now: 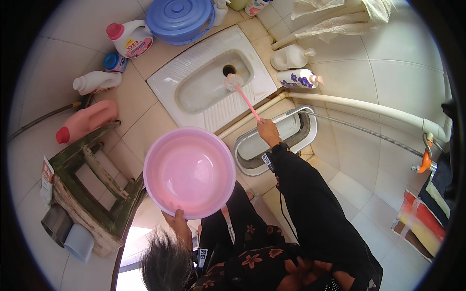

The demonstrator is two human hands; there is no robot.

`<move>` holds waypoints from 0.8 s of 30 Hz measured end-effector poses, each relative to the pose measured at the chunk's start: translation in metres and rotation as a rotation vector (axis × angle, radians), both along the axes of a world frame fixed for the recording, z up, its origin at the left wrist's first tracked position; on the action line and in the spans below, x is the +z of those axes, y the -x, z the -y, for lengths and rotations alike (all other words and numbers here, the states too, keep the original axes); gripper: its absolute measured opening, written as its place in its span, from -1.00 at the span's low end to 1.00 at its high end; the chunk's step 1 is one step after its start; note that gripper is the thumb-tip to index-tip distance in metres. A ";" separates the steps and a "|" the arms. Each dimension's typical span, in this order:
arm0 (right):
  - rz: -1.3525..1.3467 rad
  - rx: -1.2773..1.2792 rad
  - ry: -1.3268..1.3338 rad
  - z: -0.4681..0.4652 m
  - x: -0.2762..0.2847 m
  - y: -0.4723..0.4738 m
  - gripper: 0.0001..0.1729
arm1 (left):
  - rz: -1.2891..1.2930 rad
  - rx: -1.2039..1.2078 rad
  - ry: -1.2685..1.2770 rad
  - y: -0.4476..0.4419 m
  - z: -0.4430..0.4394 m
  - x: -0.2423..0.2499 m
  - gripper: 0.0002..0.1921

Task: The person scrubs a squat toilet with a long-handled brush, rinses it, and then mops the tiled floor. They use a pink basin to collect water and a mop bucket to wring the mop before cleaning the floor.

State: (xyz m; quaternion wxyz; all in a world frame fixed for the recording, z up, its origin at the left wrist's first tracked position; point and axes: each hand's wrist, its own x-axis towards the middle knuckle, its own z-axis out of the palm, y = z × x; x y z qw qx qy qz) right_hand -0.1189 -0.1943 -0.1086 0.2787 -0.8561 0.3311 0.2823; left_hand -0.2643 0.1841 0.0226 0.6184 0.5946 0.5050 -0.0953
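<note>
My left hand [178,223] grips the near rim of a pink plastic basin [189,172], thumb over the edge. The inside of the basin is smooth and shiny; whether it holds water I cannot tell. My right hand [269,132] is closed around the pink handle of a toilet brush [247,100]. The brush's round bristle head lies in the bowl of a white ceramic squat toilet [211,83], just below the dark drain hole [229,70]. Under my right wrist stands a grey and white oblong tub [251,148], partly hidden by my arm.
A blue lidded bucket [178,18], detergent bottles [133,39] and a pink jug [89,122] line the left side. At left stands a worn wooden stool [85,185]. Pump bottles [296,79] flank the toilet's right end. A white pipe [349,102] and metal hose [364,131] run along the right wall.
</note>
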 end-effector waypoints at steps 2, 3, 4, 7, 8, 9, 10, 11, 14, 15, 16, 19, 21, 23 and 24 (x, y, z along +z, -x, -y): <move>-0.016 -0.030 -0.083 0.001 0.005 -0.027 -0.63 | 0.017 0.016 0.021 -0.004 -0.001 0.005 -0.27; 0.051 -0.028 -0.071 0.001 0.017 -0.028 -0.62 | 0.033 -0.017 0.036 -0.007 -0.002 0.008 -0.25; 0.115 -0.032 -0.052 0.002 0.034 -0.020 -0.62 | 0.029 -0.031 0.057 -0.008 -0.003 0.013 -0.23; 0.212 -0.067 -0.038 0.011 0.113 0.031 -0.61 | 0.030 -0.076 0.118 -0.019 -0.002 0.033 -0.21; 0.157 -0.106 -0.080 0.018 0.145 0.051 -0.60 | 0.082 -0.097 0.161 -0.025 0.001 0.040 -0.21; 0.228 -0.036 -0.051 0.025 0.180 0.073 -0.61 | 0.106 -0.110 0.168 -0.031 0.005 0.046 -0.21; 0.254 -0.035 0.007 0.029 0.215 0.094 -0.61 | 0.116 -0.173 0.172 -0.039 0.008 0.053 -0.22; 0.255 -0.054 0.026 0.034 0.250 0.114 -0.62 | 0.115 -0.213 0.177 -0.048 0.013 0.060 -0.23; 0.242 -0.048 0.173 0.049 0.337 0.171 -0.68 | 0.250 -0.354 0.235 -0.069 0.030 0.087 -0.26; 0.247 -0.075 0.182 0.051 0.357 0.189 -0.69 | 0.283 -0.388 0.245 -0.075 0.037 0.097 -0.27; 0.262 -0.089 0.163 0.053 0.373 0.206 -0.70 | 0.285 -0.428 0.253 -0.083 0.043 0.106 -0.30; 0.215 -0.222 -0.012 0.051 0.390 0.240 -0.69 | 0.276 -0.529 0.199 -0.094 0.057 0.130 -0.36; 0.210 -0.439 -0.247 0.039 0.388 0.252 -0.72 | 0.386 -0.511 0.254 -0.096 0.062 0.142 -0.36; 0.097 -0.742 -0.464 0.027 0.385 0.257 -0.75 | 0.416 -0.556 0.178 -0.097 0.063 0.152 -0.36; 0.139 -0.817 -0.588 0.019 0.382 0.256 -0.78 | 0.421 -0.561 0.174 -0.095 0.061 0.156 -0.36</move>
